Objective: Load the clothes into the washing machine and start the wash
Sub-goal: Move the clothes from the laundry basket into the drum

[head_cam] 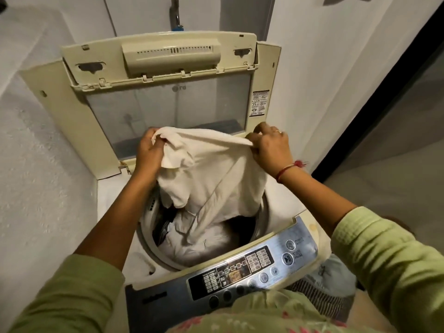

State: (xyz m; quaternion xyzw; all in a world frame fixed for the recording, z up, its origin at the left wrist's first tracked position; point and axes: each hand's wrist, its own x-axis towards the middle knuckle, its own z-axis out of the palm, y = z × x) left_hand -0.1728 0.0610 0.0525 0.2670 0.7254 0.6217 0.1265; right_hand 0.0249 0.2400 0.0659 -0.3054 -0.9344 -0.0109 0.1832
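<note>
Left hand (150, 150): fingers curled tight round one bunched corner of the cream garment (211, 169), holding it up at about ten o'clock from the drum mouth.
Cream garment: stretched between both hands above the opening, its lower half hanging down into the drum (192, 246) — partly in, not yet let go.
Drum: other pale clothes already lie at the bottom; a dark patch shows at the three o'clock side.
Right hand (270, 146): thumb and fingers pinched on the garment's other edge, at about two o'clock.
Lid (168, 75): standing open at twelve o'clock.
Control panel (240, 267): at six o'clock, untouched.
Step in hand: loading, I'd say.
Next move: likely both grips loosen so the cloth drops fully inside — then lid down and the start button (287, 259).
</note>
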